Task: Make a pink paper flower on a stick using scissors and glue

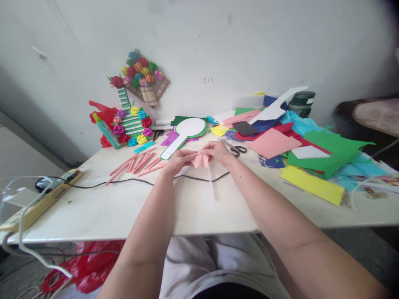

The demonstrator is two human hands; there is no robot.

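Observation:
Both my hands meet over the middle of the white table (131, 207). My left hand (179, 161) and my right hand (220, 152) each pinch an edge of a small pink paper piece (200, 160), which hangs folded between them just above the tabletop. Several rolled pink paper sticks (137, 164) lie to the left of my left hand. Black scissors (238, 150) rest just right of my right hand. A black cable (124, 181) runs across the table under my forearms.
Loose coloured paper sheets (324, 153) pile up at the right, with a dark phone (245, 128) on them. A white paddle shape (187, 135) and paper-flower crafts (131, 124) stand at the back by the wall. A power strip (46, 195) lies at the left edge.

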